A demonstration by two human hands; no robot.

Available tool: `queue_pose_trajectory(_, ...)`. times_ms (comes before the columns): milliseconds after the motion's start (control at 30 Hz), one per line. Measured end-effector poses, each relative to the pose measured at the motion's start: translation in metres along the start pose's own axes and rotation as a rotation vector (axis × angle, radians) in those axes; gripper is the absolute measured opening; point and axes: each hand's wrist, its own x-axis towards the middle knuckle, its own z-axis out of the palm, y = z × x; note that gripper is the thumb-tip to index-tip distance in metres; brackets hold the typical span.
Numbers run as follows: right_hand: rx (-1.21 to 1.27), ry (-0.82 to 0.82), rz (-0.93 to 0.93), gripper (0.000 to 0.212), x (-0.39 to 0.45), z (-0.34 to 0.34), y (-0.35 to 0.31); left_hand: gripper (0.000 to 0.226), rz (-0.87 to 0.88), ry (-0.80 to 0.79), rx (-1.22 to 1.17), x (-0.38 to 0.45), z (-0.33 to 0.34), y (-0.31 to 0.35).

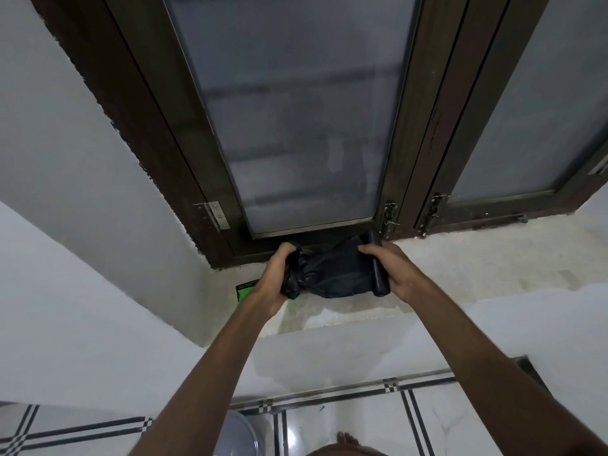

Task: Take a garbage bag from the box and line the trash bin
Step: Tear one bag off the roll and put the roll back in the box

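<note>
Leftmost, white wall (82, 159) noted beside dark-framed window (296, 126) with frosted pane. Below, on concrete sill (460, 264), green box (245, 288) recorded, partly hidden behind left wrist. Left hand (279, 268) listed next: fingers clenched around bunched end of black garbage bag (332, 274). Bag stretched between both hands, held just above sill, in front of window frame. Right hand (391, 268) entered last: fingers wrapped around black bag roll (378, 268). Lower down, rounded grey rim of trash bin (243, 436) seen on tiled floor (460, 422).
</note>
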Motion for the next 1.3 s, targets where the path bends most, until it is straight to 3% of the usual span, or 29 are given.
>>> queue_pose_trajectory(100,0.025,0.012,-0.025,0.026,0.003,-0.001,0.001,0.027,-0.019,-0.06,-0.028,-0.002,-0.001,-0.001)
queue_pose_trajectory(200,0.032,0.039,-0.014,0.019,0.004,-0.005,-0.001,0.026,0.022,0.047,-0.037,-0.002,0.0,-0.002)
queue_pose_trajectory(400,-0.01,-0.025,-0.035,0.035,0.007,-0.014,0.0,0.027,0.006,0.114,-0.15,0.002,-0.002,0.001)
queue_pose_trajectory(533,0.045,0.003,0.003,0.035,0.008,-0.011,-0.004,0.022,0.001,0.006,-0.111,-0.001,-0.006,0.006)
queue_pose_trajectory(600,0.078,0.04,0.047,0.038,0.009,-0.011,-0.005,0.024,-0.02,-0.047,0.055,0.0,-0.007,0.005)
queue_pose_trajectory(700,0.084,-0.02,0.102,0.044,0.006,-0.009,-0.005,0.087,-0.04,0.035,0.427,-0.001,0.0,0.003)
queue_pose_trajectory(733,0.077,-0.058,0.087,0.046,0.006,-0.006,-0.003,0.093,-0.014,0.032,0.523,-0.001,0.004,0.001)
queue_pose_trajectory(833,0.061,-0.13,-0.021,0.043,0.005,0.002,0.002,0.039,0.059,0.0,0.638,-0.003,0.018,0.0)
queue_pose_trajectory(867,0.074,-0.145,-0.041,0.039,0.004,0.005,0.002,0.032,0.078,-0.009,0.642,-0.003,0.021,0.001)
queue_pose_trajectory(967,0.105,-0.148,-0.033,0.026,0.004,0.006,0.001,0.027,0.082,0.012,0.622,0.002,0.02,0.001)
queue_pose_trajectory(1300,0.089,-0.093,0.072,0.033,0.005,0.0,0.005,0.03,0.027,0.142,0.147,0.018,0.007,0.0)
